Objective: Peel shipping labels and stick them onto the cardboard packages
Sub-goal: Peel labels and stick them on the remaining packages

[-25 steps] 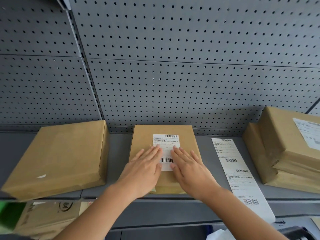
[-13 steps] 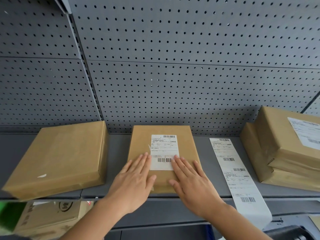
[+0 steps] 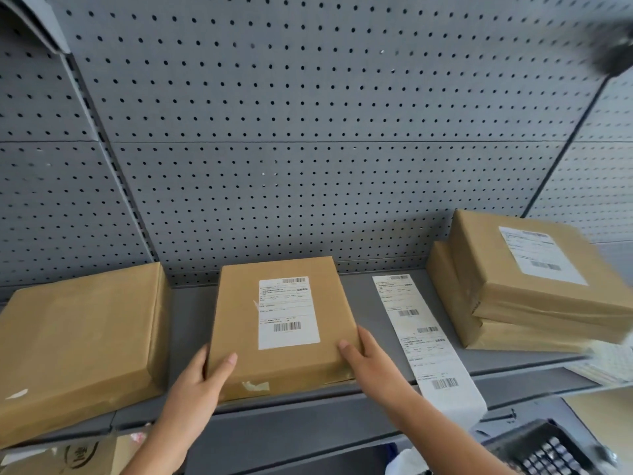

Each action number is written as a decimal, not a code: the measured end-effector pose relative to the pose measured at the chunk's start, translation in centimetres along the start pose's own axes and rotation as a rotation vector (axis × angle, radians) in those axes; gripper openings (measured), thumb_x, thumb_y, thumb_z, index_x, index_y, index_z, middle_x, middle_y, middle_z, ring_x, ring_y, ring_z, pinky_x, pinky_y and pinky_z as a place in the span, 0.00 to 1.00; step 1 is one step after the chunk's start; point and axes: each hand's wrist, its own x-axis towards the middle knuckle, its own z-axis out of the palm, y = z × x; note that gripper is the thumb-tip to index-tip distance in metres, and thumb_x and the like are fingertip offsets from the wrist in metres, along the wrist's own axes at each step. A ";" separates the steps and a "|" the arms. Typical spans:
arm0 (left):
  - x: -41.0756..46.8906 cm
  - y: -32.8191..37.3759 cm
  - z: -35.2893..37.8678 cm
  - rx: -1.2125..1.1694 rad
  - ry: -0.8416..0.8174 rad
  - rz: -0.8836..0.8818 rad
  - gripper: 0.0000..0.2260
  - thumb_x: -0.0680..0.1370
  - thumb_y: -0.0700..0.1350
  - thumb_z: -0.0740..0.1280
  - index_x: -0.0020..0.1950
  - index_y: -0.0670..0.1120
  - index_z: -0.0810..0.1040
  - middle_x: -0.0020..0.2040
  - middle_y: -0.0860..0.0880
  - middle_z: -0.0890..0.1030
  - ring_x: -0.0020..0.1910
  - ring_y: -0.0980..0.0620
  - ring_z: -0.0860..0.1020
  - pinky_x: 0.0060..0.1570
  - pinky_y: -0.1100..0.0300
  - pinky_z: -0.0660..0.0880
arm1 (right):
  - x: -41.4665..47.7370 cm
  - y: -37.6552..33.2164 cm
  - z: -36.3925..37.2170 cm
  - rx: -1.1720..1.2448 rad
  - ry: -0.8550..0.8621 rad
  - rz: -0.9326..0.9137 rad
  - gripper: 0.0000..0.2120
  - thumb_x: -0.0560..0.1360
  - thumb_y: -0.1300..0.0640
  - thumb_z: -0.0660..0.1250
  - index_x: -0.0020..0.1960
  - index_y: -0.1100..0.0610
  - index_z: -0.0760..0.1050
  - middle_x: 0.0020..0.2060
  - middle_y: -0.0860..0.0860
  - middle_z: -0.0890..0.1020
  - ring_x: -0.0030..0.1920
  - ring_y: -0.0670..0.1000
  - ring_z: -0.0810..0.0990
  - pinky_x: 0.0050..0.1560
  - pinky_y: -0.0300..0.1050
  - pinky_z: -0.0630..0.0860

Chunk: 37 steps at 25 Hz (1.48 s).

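Note:
A flat cardboard package [image 3: 236, 313] lies in the middle of the grey shelf [image 3: 191, 323], with a white shipping label [image 3: 287, 311] stuck on its top. My left hand [image 3: 202, 382] grips its near left corner, thumb on top. My right hand [image 3: 370, 361] holds its near right corner. A long strip of shipping labels [image 3: 421, 337] lies on the shelf to the right and hangs over the front edge. An unlabelled package [image 3: 78, 341] sits to the left. Two stacked packages [image 3: 527, 293] stand at the right, and the top one carries a label [image 3: 541, 255].
A grey pegboard wall [image 3: 308, 132] rises behind the shelf. Below the shelf's front edge are more cardboard boxes [image 3: 68, 454] at the left and a black basket [image 3: 548, 450] at the right. A dark blurred object [image 3: 613, 53] is at the top right.
My hands slid off the label, where they lay flat, down to the package's near corners and took hold of it. The view has shifted, so everything sits further left.

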 end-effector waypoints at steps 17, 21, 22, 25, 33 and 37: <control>-2.7 21.9 14.0 -0.145 -0.347 0.535 0.17 0.81 0.60 0.63 0.69 0.60 0.74 0.57 0.66 0.82 0.54 0.71 0.78 0.51 0.70 0.72 | -6.5 -4.9 -26.3 0.207 0.751 -0.157 0.18 0.81 0.49 0.63 0.69 0.48 0.72 0.53 0.45 0.79 0.48 0.41 0.75 0.48 0.44 0.70; -2.0 25.5 20.4 -0.083 -0.438 0.585 0.34 0.74 0.71 0.61 0.75 0.54 0.70 0.66 0.58 0.80 0.65 0.57 0.77 0.68 0.53 0.74 | -6.3 -2.4 -32.6 0.240 0.846 -0.124 0.18 0.76 0.47 0.65 0.65 0.46 0.75 0.58 0.50 0.80 0.53 0.52 0.78 0.45 0.46 0.72; -1.8 26.1 21.8 -0.062 -0.453 0.582 0.40 0.71 0.74 0.60 0.77 0.53 0.68 0.69 0.57 0.79 0.68 0.55 0.76 0.70 0.50 0.72 | -6.2 -1.6 -33.8 0.250 0.865 -0.114 0.18 0.75 0.47 0.65 0.65 0.46 0.75 0.58 0.51 0.80 0.55 0.53 0.78 0.47 0.47 0.73; -1.2 27.2 25.0 -0.019 -0.467 0.562 0.45 0.68 0.77 0.57 0.78 0.53 0.66 0.71 0.54 0.77 0.70 0.52 0.75 0.71 0.48 0.71 | -5.7 0.2 -36.2 0.269 0.884 -0.090 0.19 0.75 0.47 0.65 0.65 0.48 0.76 0.60 0.52 0.80 0.60 0.54 0.78 0.63 0.55 0.75; -0.1 28.0 28.9 0.036 -0.466 0.541 0.44 0.67 0.76 0.58 0.77 0.53 0.68 0.68 0.53 0.80 0.66 0.50 0.77 0.68 0.48 0.73 | -4.7 3.8 -38.4 0.256 0.868 -0.033 0.19 0.78 0.47 0.66 0.67 0.50 0.74 0.61 0.52 0.79 0.60 0.53 0.77 0.64 0.55 0.73; -0.2 28.0 28.8 0.030 -0.472 0.534 0.41 0.72 0.74 0.59 0.78 0.51 0.67 0.69 0.51 0.79 0.68 0.48 0.76 0.69 0.50 0.71 | -4.6 3.9 -38.4 0.256 0.864 -0.040 0.21 0.79 0.45 0.64 0.69 0.51 0.72 0.64 0.52 0.78 0.60 0.53 0.77 0.59 0.51 0.72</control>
